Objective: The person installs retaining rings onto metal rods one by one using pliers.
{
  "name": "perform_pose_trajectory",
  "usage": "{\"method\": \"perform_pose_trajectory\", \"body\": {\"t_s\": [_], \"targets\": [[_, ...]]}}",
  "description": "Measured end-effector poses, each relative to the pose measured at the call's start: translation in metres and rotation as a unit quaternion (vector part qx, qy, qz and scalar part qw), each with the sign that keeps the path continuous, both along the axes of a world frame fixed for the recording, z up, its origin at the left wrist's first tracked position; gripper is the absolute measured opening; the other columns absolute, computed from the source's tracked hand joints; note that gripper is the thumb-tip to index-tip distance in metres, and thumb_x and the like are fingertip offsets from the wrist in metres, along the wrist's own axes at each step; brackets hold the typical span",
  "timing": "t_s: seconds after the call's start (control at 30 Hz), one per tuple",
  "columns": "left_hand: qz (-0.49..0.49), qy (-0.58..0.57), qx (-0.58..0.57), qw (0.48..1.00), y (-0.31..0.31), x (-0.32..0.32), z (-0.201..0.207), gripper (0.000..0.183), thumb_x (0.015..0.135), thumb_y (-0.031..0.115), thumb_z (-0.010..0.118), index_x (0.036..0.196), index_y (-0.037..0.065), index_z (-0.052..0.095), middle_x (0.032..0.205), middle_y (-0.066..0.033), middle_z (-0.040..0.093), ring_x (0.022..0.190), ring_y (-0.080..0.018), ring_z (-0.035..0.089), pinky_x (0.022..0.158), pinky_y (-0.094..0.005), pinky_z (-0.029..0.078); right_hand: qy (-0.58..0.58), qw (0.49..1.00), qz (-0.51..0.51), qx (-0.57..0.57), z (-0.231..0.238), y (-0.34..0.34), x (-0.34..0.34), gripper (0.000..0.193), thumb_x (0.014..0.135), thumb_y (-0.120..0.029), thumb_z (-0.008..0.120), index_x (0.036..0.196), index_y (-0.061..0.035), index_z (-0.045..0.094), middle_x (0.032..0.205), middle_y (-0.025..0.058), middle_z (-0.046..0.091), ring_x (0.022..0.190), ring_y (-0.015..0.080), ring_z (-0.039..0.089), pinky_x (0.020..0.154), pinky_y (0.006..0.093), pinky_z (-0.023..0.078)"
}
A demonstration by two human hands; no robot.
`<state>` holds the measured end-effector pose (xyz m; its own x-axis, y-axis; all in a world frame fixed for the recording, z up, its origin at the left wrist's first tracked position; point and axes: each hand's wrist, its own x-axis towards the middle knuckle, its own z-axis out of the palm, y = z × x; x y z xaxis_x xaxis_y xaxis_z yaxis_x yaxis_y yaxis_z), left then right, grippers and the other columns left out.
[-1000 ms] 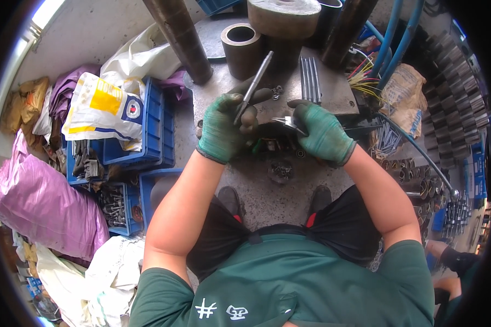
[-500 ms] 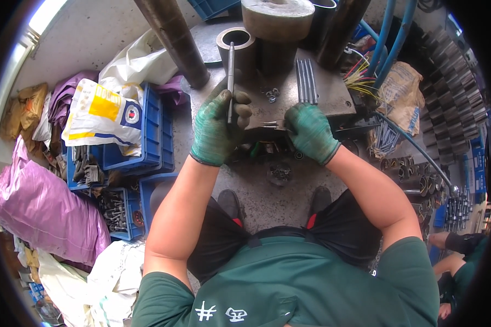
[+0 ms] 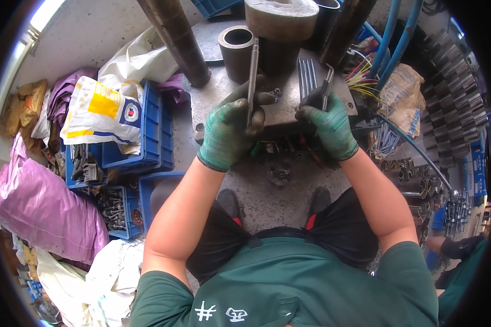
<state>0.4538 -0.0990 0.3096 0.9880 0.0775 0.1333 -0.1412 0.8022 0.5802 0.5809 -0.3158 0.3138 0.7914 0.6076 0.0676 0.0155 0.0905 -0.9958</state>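
My left hand [image 3: 229, 128], in a green and black glove, is closed around a slim metal rod [image 3: 253, 71] that stands nearly upright. In my gloved right hand [image 3: 334, 128] is a pair of bent-nose pliers [image 3: 327, 85], the thin bent tips pointing up and away from me; the handles are hidden in the palm. Several straight metal rods [image 3: 306, 73] lie side by side on the steel plate [image 3: 213, 98], just beyond that hand. Between my hands, a small heap of metal rings [image 3: 277, 94] sits on the plate.
A hollow steel cylinder [image 3: 237, 57] and a thick round block [image 3: 282, 22] stand on the plate between dark columns [image 3: 174, 41]. Blue crates [image 3: 157, 131] and a purple sack [image 3: 46, 201] are at left. Hoses [image 3: 401, 41] and stacked metal parts [image 3: 455, 92] fill the right side.
My left hand has moved a little right with the rod. My right hand has shifted right and turned, so the pliers' tips, which pointed left, now point upward. The person at far right has shifted.
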Motion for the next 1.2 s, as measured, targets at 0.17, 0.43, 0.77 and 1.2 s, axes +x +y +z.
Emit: {"method": "perform_pose_trajectory", "body": {"t_s": [0.17,0.43,0.77,1.2], "targets": [[0.033,0.021,0.082,0.996,-0.015,0.001,-0.002,0.062,0.103,0.021,0.062,0.158,0.0,0.042,0.109,-0.0131,0.071,0.064,-0.0091,0.051,0.053,-0.0202,0.04,0.086,0.994,0.018,0.062,0.011,-0.002,-0.004,0.022,0.089,0.0,0.07,0.109,-0.0008,0.061,0.093,0.0077,0.068,0.083,0.0166,0.069,0.079,0.0317,0.058],[0.093,0.123,0.181,0.971,-0.039,0.001,0.005,0.036,0.103,0.023,0.066,0.132,0.004,0.059,0.098,-0.0055,0.069,0.056,-0.0077,0.05,0.052,-0.0223,0.041,0.127,0.989,0.037,0.069,0.016,-0.003,-0.014,0.028,0.091,-0.002,0.071,0.115,0.0025,0.059,0.097,0.008,0.068,0.085,0.0157,0.068,0.079,0.0303,0.057],[0.067,0.163,0.223,0.959,-0.055,0.01,-0.008,0.032,0.101,0.025,0.068,0.125,0.004,0.06,0.09,-0.0008,0.065,0.063,-0.0046,0.054,0.051,-0.0179,0.042,0.1,0.994,0.046,0.022,0.001,0.0,-0.018,0.033,0.094,-0.011,0.073,0.121,-0.0004,0.058,0.101,0.0052,0.069,0.091,0.0127,0.069,0.082,0.0286,0.057],[0.108,0.259,0.093,0.955,-0.02,0.01,-0.003,0.021,0.099,0.019,0.063,0.111,0.002,0.066,0.07,-0.0002,0.054,0.055,-0.0093,0.043,0.049,-0.0222,0.037,-0.398,0.893,0.045,-0.206,0.023,-0.02,-0.009,0.072,0.075,0.002,0.07,0.146,-0.0052,0.061,0.119,0.0161,0.065,0.106,0.0331,0.064,0.094,0.0411,0.055]]}}
